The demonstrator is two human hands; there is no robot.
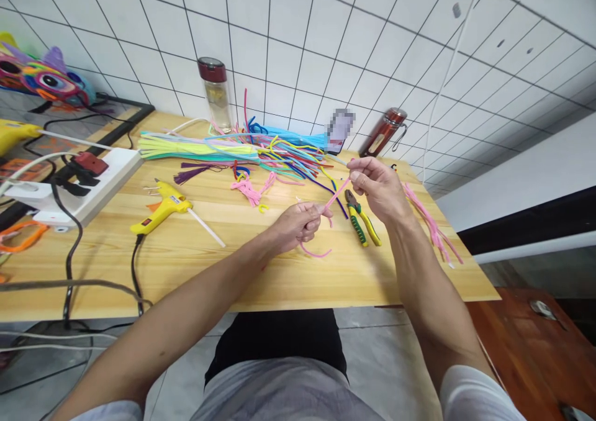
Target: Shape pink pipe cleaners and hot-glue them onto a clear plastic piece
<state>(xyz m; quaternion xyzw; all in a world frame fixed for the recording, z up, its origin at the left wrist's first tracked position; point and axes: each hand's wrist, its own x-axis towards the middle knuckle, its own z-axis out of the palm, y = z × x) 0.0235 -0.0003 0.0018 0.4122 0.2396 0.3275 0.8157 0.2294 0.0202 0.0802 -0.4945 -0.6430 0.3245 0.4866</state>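
Note:
Above the wooden table, a pink pipe cleaner (336,194) is stretched between my two hands. My left hand (300,225) is closed around its lower part, and a curled pink length (317,255) hangs beneath the fingers. The fingertips of my right hand (375,185) pinch the upper end. Just below and left of the right hand lie pliers (362,219) with yellow-green handles. A shaped piece of bent pink pipe cleaners (252,188) rests beyond the left hand, beside a small yellow curl (263,208).
Bundles of coloured pipe cleaners (200,148) lie along the back. A yellow glue gun (162,208) and a white power strip (93,188) with cables are on the left. A glass bottle (216,98), a blurred phone (341,130) and a red flask (384,132) stand by the wall. Pink pipe cleaners (431,225) lie right.

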